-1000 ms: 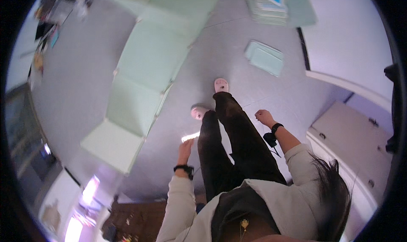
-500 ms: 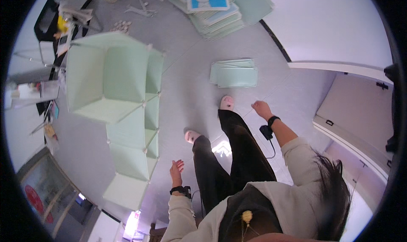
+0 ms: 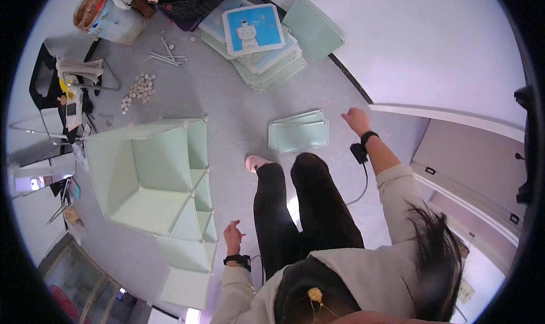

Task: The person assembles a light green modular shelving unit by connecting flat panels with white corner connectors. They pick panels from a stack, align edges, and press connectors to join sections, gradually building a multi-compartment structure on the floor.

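Grey floor (image 3: 235,134), panels (image 3: 303,137) left of right hand (image 3: 357,121)

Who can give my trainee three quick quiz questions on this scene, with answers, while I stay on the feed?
1. True or false: the blue panel lies beneath the large stack of panels.

2. Which of these looks nearest the right hand in the picture?
A) the bucket
B) the small stack of pale green panels
C) the pile of white round pieces

3. Short answer: on which side of the person's legs is the pale green shelf unit, and which hand looks nearer to it?

Key:
1. False; it lies on top.
2. B.
3. The left side; the left hand.
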### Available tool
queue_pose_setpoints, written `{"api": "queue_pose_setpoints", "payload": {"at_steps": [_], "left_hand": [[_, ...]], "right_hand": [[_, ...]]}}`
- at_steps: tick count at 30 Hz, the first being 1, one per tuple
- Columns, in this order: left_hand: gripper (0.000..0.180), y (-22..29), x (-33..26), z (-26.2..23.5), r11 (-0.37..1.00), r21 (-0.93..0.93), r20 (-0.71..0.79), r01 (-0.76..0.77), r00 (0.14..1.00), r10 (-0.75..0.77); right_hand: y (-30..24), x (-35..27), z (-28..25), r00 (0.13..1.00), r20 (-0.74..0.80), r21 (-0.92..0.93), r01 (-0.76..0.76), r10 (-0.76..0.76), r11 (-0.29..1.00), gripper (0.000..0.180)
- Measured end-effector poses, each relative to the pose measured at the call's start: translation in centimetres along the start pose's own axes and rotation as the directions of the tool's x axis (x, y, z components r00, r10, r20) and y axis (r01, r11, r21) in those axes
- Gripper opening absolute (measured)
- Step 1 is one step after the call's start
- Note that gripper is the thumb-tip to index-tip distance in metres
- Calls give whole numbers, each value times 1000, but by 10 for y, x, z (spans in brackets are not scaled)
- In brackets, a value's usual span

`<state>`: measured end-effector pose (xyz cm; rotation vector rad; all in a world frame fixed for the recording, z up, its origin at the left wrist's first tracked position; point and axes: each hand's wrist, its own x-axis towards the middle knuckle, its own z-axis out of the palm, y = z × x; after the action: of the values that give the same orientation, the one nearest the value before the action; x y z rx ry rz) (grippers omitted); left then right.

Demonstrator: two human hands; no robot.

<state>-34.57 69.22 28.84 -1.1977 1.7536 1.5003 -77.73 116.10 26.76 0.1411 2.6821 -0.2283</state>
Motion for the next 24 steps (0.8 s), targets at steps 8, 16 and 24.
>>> {"api": "queue_pose_setpoints", "payload": {"at_steps": [8, 16, 24], "left_hand": [[39, 98, 45, 22, 963, -181, -97, 199, 971, -218], [31, 120, 75, 151, 735, -485, -132, 474, 791, -597], [33, 175, 90, 245, 653, -514, 54, 556, 781, -622]], "right_hand": [[-22, 186, -37, 977, -207, 87, 75, -56, 993, 18], [-7, 435, 24, 962, -209, 12, 184, -178, 983, 43], [5, 471, 49, 956, -270, -5, 118, -115, 993, 45]]}}
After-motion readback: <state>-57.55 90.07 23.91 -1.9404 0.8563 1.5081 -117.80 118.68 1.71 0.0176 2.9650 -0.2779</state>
